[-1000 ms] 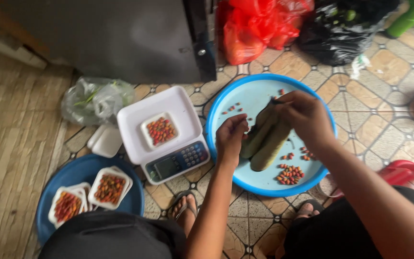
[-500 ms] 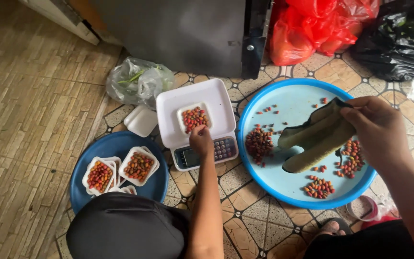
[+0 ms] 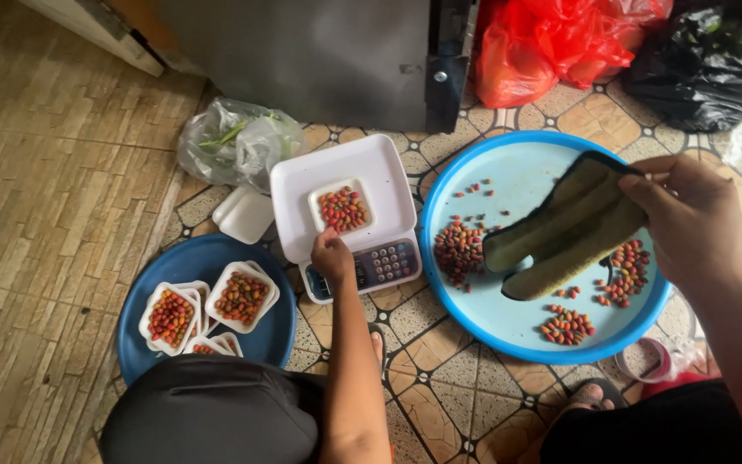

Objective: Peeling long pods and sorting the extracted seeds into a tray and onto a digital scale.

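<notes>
Currently the left hand [image 3: 332, 256] rests, fingers curled and holding nothing, at the near edge of the small white tray [image 3: 342, 208] of red berries sitting on the scale [image 3: 349, 215]. Right hand [image 3: 693, 225] pinches shut on a dark folded cloth [image 3: 560, 228], its long axis slanting from upper right down to lower left over the light blue basin [image 3: 508, 322]. Berry piles [image 3: 459, 247] lie under and beside the cloth. Filled trays [image 3: 240, 296] sit left on the dark blue plate [image 3: 268, 339]; open tile floor [image 3: 440, 387] nearer.
</notes>
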